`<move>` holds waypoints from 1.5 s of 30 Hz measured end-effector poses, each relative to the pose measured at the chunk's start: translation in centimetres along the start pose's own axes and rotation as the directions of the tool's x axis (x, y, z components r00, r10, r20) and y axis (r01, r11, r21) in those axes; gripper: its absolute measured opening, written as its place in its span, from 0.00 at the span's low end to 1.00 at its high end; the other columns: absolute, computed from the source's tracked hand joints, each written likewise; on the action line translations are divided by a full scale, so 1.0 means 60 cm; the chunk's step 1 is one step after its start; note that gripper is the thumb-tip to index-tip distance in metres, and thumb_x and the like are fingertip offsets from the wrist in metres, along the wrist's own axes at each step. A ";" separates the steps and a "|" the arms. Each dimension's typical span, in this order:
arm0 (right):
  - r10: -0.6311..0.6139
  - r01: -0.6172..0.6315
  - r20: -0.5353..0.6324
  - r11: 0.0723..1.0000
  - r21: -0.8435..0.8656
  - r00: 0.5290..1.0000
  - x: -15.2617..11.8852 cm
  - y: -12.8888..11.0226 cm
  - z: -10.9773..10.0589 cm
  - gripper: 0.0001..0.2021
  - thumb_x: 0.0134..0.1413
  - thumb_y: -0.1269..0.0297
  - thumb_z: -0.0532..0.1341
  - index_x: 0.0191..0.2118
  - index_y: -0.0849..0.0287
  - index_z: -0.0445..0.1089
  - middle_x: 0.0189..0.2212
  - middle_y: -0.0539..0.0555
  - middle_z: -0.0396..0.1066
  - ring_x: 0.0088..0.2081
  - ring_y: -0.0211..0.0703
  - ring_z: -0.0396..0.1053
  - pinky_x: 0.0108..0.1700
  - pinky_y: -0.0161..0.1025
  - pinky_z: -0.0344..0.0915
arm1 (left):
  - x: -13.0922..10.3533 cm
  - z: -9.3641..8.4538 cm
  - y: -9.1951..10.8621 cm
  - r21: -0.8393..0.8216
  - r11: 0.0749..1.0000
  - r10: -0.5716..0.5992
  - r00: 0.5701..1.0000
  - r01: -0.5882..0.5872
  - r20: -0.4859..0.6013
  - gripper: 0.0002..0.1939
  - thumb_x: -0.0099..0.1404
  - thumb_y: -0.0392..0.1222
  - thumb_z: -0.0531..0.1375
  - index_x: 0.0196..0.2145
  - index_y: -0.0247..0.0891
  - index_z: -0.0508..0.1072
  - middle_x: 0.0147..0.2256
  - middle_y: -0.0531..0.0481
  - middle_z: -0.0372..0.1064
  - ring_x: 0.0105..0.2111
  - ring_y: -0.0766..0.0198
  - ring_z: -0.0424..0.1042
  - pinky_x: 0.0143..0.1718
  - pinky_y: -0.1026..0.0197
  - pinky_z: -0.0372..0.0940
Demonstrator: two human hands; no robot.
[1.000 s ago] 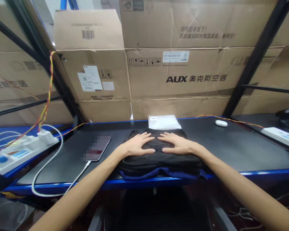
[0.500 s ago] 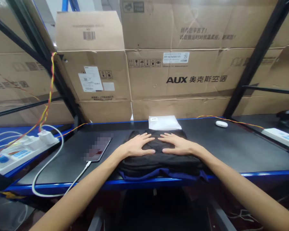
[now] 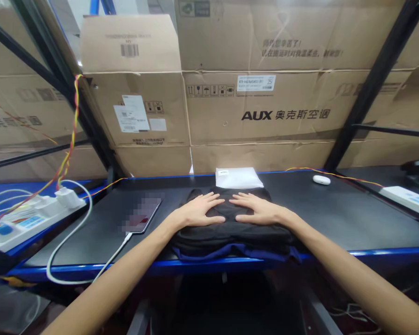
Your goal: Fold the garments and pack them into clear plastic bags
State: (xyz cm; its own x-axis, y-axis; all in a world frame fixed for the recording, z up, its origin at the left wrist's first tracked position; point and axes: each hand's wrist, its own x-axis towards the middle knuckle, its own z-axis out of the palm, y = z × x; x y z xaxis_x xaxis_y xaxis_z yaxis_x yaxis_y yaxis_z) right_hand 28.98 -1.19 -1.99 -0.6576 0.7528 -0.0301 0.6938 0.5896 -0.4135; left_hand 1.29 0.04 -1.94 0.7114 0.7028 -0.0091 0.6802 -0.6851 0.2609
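A folded stack of dark cloth [image 3: 230, 236] lies at the front edge of the black tabletop [image 3: 335, 218]. Dark blue fabric [image 3: 209, 252] shows along its lower front side. My left hand [image 3: 203, 209] rests flat on the left part of the black cloth, fingers spread. On the right part, my right hand [image 3: 256, 208] lies palm down, also with its fingers apart. The thumbs point toward each other with a gap between them. Just behind the cloth is a flat white plastic packet [image 3: 239, 177] with a small label.
To the left a phone [image 3: 145, 216] lies with a white charging cable plugged in. A power strip [image 3: 35, 218] full of plugs sits at far left, another strip [image 3: 410, 200] at right. A small white case [image 3: 321, 180] lies at back right. Cardboard boxes [image 3: 265, 130] stand behind.
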 end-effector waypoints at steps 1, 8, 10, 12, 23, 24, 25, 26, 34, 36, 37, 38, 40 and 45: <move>0.002 -0.002 0.003 1.000 -0.005 1.000 0.000 -0.001 0.000 0.41 0.56 0.33 0.54 0.69 0.50 0.52 0.70 0.52 0.45 0.71 0.56 0.36 0.71 0.57 0.36 | 0.000 0.000 0.001 0.000 1.000 -0.002 1.000 0.002 0.002 0.43 0.63 0.72 0.52 0.68 0.47 0.55 0.70 0.45 0.42 0.70 0.47 0.40 0.68 0.43 0.41; -0.002 0.002 -0.003 1.000 0.004 1.000 0.000 0.002 0.001 0.41 0.56 0.33 0.55 0.69 0.48 0.52 0.70 0.51 0.45 0.71 0.55 0.36 0.71 0.57 0.36 | -0.001 -0.003 0.004 0.007 1.000 -0.010 1.000 0.009 0.010 0.43 0.64 0.72 0.51 0.68 0.46 0.55 0.70 0.46 0.42 0.70 0.48 0.40 0.68 0.44 0.41; -0.006 0.006 -0.005 1.000 0.010 1.000 0.000 0.003 0.002 0.41 0.56 0.33 0.55 0.69 0.49 0.53 0.70 0.52 0.45 0.71 0.55 0.36 0.71 0.57 0.36 | -0.001 -0.003 0.004 0.009 1.000 -0.009 1.000 0.009 0.010 0.43 0.64 0.72 0.51 0.68 0.46 0.55 0.70 0.45 0.42 0.70 0.48 0.40 0.68 0.44 0.41; -0.010 0.010 -0.011 1.000 0.014 1.000 0.000 0.003 0.002 0.41 0.56 0.33 0.55 0.69 0.50 0.53 0.70 0.52 0.45 0.71 0.56 0.37 0.71 0.57 0.36 | -0.001 -0.002 0.003 0.007 1.000 -0.007 1.000 0.007 0.006 0.43 0.64 0.72 0.52 0.68 0.47 0.56 0.70 0.46 0.43 0.70 0.48 0.40 0.68 0.44 0.41; 0.004 -0.004 0.003 1.000 -0.006 1.000 -0.001 -0.002 0.000 0.42 0.56 0.32 0.54 0.69 0.51 0.52 0.70 0.52 0.44 0.71 0.55 0.36 0.71 0.57 0.36 | -0.001 -0.001 0.002 0.005 1.000 -0.004 1.000 0.004 0.005 0.43 0.63 0.72 0.51 0.68 0.47 0.55 0.70 0.46 0.43 0.70 0.49 0.40 0.69 0.44 0.41; 0.002 -0.002 0.002 1.000 -0.005 1.000 -0.001 -0.002 0.000 0.42 0.56 0.32 0.54 0.69 0.51 0.52 0.70 0.52 0.45 0.71 0.55 0.37 0.71 0.57 0.36 | -0.001 -0.001 0.002 0.006 1.000 -0.003 1.000 0.003 0.004 0.43 0.63 0.73 0.51 0.68 0.47 0.55 0.70 0.46 0.43 0.70 0.49 0.40 0.68 0.44 0.41; 0.000 0.000 0.001 1.000 -0.005 1.000 -0.001 -0.001 0.000 0.42 0.56 0.32 0.54 0.69 0.51 0.52 0.70 0.52 0.45 0.71 0.55 0.37 0.71 0.57 0.36 | -0.001 -0.001 0.002 0.005 1.000 -0.002 1.000 0.002 0.002 0.43 0.63 0.73 0.51 0.68 0.47 0.56 0.70 0.46 0.43 0.70 0.49 0.40 0.68 0.44 0.41; -0.001 0.001 0.000 1.000 -0.006 1.000 -0.001 -0.001 0.000 0.41 0.56 0.32 0.54 0.69 0.50 0.52 0.70 0.51 0.45 0.71 0.55 0.37 0.71 0.57 0.36 | -0.001 -0.001 0.002 0.003 1.000 0.000 1.000 0.000 -0.001 0.43 0.63 0.73 0.51 0.68 0.47 0.56 0.70 0.46 0.43 0.70 0.48 0.40 0.68 0.44 0.41; 0.000 0.000 -0.004 1.000 0.007 1.000 0.000 0.000 0.001 0.41 0.55 0.32 0.55 0.69 0.49 0.52 0.70 0.51 0.45 0.71 0.55 0.38 0.71 0.57 0.37 | -0.001 -0.002 0.002 0.003 1.000 -0.005 1.000 0.005 -0.001 0.43 0.63 0.72 0.52 0.67 0.46 0.56 0.69 0.45 0.43 0.70 0.48 0.41 0.68 0.44 0.42; 0.004 -0.004 -0.004 1.000 -0.001 1.000 0.000 -0.001 0.001 0.42 0.55 0.32 0.54 0.69 0.50 0.53 0.70 0.51 0.45 0.71 0.55 0.37 0.71 0.57 0.37 | -0.001 -0.002 0.002 0.004 1.000 -0.004 1.000 0.004 -0.003 0.42 0.63 0.72 0.52 0.67 0.47 0.56 0.70 0.46 0.43 0.70 0.49 0.41 0.68 0.45 0.42; 0.004 -0.004 -0.002 1.000 -0.007 1.000 0.000 0.000 0.001 0.42 0.56 0.32 0.54 0.69 0.50 0.53 0.70 0.52 0.45 0.71 0.55 0.37 0.71 0.56 0.37 | -0.001 -0.001 0.002 0.004 1.000 -0.003 1.000 0.003 -0.005 0.42 0.63 0.72 0.52 0.67 0.47 0.56 0.70 0.47 0.44 0.70 0.49 0.41 0.68 0.45 0.41; 0.004 -0.004 -0.003 1.000 -0.011 1.000 0.000 0.000 0.001 0.42 0.56 0.32 0.54 0.69 0.51 0.53 0.70 0.52 0.45 0.71 0.55 0.37 0.71 0.56 0.37 | 0.000 -0.001 0.001 0.004 1.000 -0.002 1.000 0.002 -0.007 0.42 0.63 0.72 0.52 0.68 0.47 0.56 0.70 0.47 0.44 0.70 0.49 0.41 0.68 0.45 0.41; 0.000 0.000 -0.005 1.000 -0.009 1.000 0.000 0.001 0.001 0.41 0.56 0.32 0.54 0.69 0.50 0.53 0.70 0.52 0.46 0.71 0.55 0.37 0.71 0.56 0.36 | 0.000 0.001 0.000 0.003 1.000 0.001 1.000 0.000 -0.008 0.43 0.63 0.72 0.52 0.68 0.47 0.56 0.70 0.46 0.43 0.70 0.49 0.41 0.68 0.45 0.41; -0.003 0.003 0.000 1.000 -0.010 1.000 -0.001 0.002 0.001 0.41 0.56 0.32 0.54 0.69 0.47 0.52 0.70 0.50 0.45 0.71 0.55 0.37 0.71 0.57 0.36 | 0.000 0.001 -0.001 0.004 1.000 -0.006 1.000 0.006 -0.001 0.43 0.63 0.73 0.51 0.68 0.47 0.55 0.70 0.46 0.43 0.70 0.48 0.40 0.69 0.44 0.41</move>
State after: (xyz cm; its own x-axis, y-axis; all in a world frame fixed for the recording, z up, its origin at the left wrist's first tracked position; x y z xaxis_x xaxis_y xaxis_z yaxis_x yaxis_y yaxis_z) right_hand 29.08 -1.18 -2.09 -0.6600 0.7507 -0.0291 0.6946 0.5950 -0.4044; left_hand 1.28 0.06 -2.02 0.7073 0.7069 -0.0095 0.6848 -0.6817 0.2573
